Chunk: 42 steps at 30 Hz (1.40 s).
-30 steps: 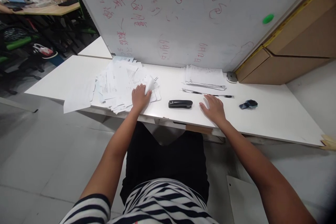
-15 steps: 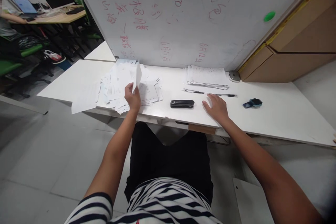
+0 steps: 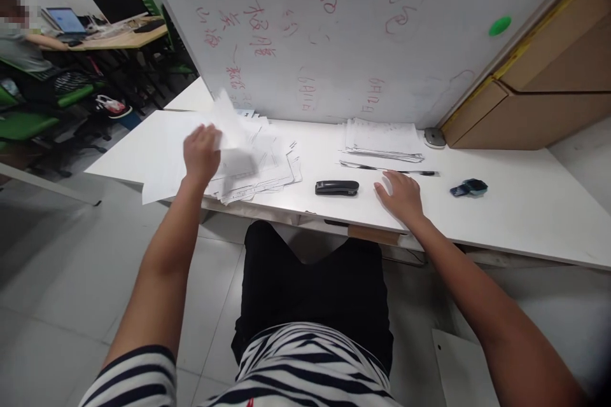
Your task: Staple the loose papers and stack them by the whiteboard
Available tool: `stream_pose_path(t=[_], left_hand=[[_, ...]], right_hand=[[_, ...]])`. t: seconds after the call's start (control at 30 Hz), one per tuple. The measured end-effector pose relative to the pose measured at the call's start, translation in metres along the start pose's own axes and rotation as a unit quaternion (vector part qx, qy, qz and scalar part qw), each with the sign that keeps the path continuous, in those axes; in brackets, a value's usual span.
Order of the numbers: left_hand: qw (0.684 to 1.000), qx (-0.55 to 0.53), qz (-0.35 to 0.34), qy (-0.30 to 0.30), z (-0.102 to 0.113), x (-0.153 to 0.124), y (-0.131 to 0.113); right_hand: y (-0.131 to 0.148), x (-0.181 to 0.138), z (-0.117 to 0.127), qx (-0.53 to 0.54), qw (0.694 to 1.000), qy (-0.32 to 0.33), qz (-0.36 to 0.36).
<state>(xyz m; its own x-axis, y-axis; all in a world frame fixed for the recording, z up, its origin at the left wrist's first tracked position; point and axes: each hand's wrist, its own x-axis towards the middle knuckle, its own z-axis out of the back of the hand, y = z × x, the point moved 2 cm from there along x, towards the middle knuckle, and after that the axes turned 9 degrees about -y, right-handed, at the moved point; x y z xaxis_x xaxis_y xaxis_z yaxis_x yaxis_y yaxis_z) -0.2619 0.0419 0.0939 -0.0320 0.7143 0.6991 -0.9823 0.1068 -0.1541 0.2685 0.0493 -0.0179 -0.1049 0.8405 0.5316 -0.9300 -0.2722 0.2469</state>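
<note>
My left hand (image 3: 202,151) is closed on the edge of a white sheet of paper (image 3: 230,119), lifted and blurred by motion over a spread-out heap of printed papers (image 3: 262,172). Its fingertips are partly hidden. My right hand (image 3: 405,197) rests on the white desk with the thumb apart from the fingers, holding nothing. A black stapler (image 3: 337,187) lies just left of it. Beyond its fingertips is a thin dark pen (image 3: 389,168), lying in front of a neater stack of papers (image 3: 382,138).
A dark wristwatch (image 3: 469,187) lies on the desk to the right. The whiteboard (image 3: 344,57) with red writing stands along the back edge. Cardboard boxes (image 3: 529,114) sit at the back right, beside a small grey device (image 3: 435,138). A person (image 3: 23,44) sits at another desk, far left.
My left hand has swung left with the sheet, from the middle of the heap to its left side. My right hand stays by the stapler. The view has shifted slightly.
</note>
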Motion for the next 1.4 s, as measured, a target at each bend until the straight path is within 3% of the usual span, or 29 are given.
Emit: stream_pose_path(t=[0.1, 0.2, 0.43, 0.67, 0.77, 0.87, 0.93, 1.03, 1.1, 1.23, 1.3, 1.33, 1.4], left_hand=[[0.98, 0.041, 0.025, 0.193, -0.026, -0.016, 0.013], [0.958, 0.03, 0.066, 0.277, -0.041, -0.027, 0.021], [0.95, 0.04, 0.03, 0.307, -0.039, -0.024, 0.013], [0.943, 0.117, -0.105, 0.294, -0.037, -0.034, -0.01], [0.941, 0.136, -0.131, 0.282, -0.04, -0.039, -0.013], [0.955, 0.143, -0.091, 0.242, -0.037, -0.036, -0.016], [0.978, 0.131, -0.032, 0.161, -0.025, -0.037, -0.026], [0.998, 0.061, 0.015, -0.029, 0.006, -0.056, -0.068], [0.993, -0.031, -0.048, -0.107, 0.026, -0.082, -0.111], [0.932, -0.203, -0.273, -0.125, 0.047, -0.142, -0.188], [0.918, -0.242, -0.283, -0.134, 0.045, -0.164, -0.205], [0.917, -0.255, -0.278, -0.131, 0.041, -0.173, -0.209], [0.92, -0.275, -0.26, -0.102, 0.03, -0.188, -0.21]], right_hand=[[0.0, 0.0, 0.0, -0.006, 1.0, -0.001, -0.005], [0.0, 0.001, 0.001, -0.001, 1.0, -0.001, -0.011], [0.001, 0.0, 0.002, 0.01, 1.0, 0.0, -0.012], [0.0, 0.0, 0.0, 0.011, 1.0, -0.002, -0.01], [-0.001, 0.0, 0.001, 0.009, 1.0, -0.002, -0.011], [0.0, -0.001, 0.001, 0.009, 1.0, -0.002, -0.013], [0.0, -0.001, 0.001, 0.009, 1.0, -0.005, -0.015], [0.001, 0.004, 0.003, 0.015, 1.0, -0.018, -0.019], [0.003, 0.007, 0.008, 0.034, 0.999, -0.034, -0.019], [0.026, -0.015, 0.034, 0.147, 0.984, -0.084, -0.054], [0.046, -0.047, 0.048, 0.26, 0.943, -0.132, -0.16], [0.056, -0.067, 0.053, 0.331, 0.904, -0.136, -0.235], [0.076, -0.104, 0.056, 0.442, 0.798, -0.102, -0.396]])
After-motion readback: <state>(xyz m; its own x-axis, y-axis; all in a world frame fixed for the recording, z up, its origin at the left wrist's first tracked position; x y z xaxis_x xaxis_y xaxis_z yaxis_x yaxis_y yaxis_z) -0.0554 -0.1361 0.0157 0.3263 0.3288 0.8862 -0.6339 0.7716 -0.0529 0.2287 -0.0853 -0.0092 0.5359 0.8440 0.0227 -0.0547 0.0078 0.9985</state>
